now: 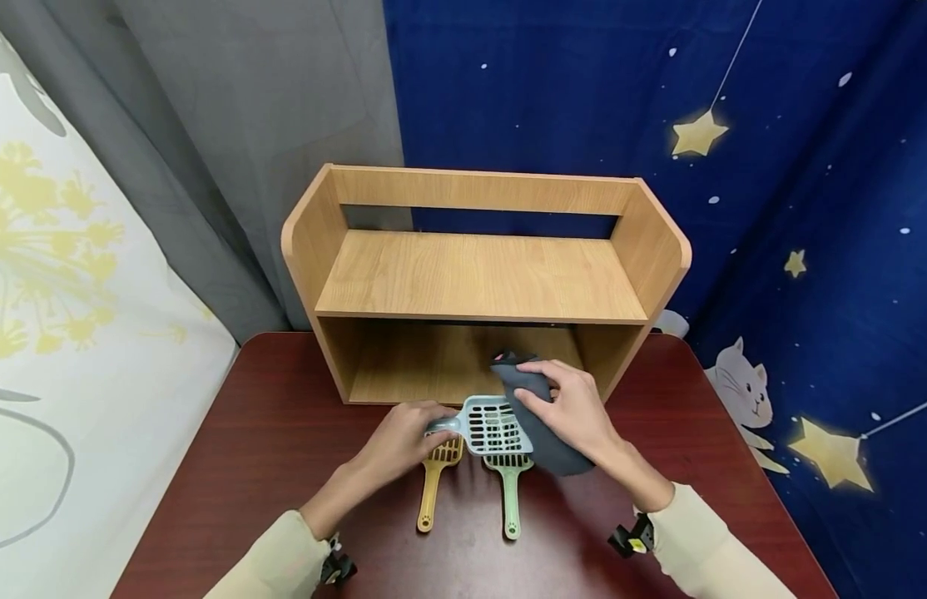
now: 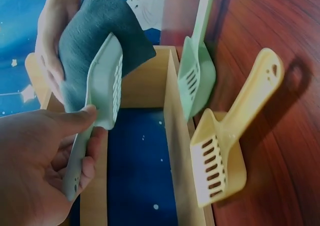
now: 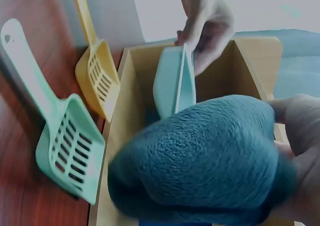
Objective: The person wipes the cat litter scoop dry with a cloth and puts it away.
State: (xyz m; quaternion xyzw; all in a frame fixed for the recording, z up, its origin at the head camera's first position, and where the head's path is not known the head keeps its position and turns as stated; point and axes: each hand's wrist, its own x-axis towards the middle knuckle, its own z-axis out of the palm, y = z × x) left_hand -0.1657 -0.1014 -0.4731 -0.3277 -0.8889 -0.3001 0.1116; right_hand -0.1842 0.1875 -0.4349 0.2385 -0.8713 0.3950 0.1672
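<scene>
My left hand grips the handle of a light blue slotted litter scoop, held above the table in front of the shelf. A dark grey-blue cloth is bunched in my right hand, its fingers curled over it at the scoop's right edge. In the left wrist view the cloth lies behind the scoop; whether they touch is hard to tell. Below, a yellow scoop and a green scoop lie on the table, handles toward me, their heads partly hidden by the blue scoop.
A two-tier wooden shelf stands at the back of the dark red table. Behind it hang a grey curtain and a blue starry curtain. A white patterned cloth hangs at the left.
</scene>
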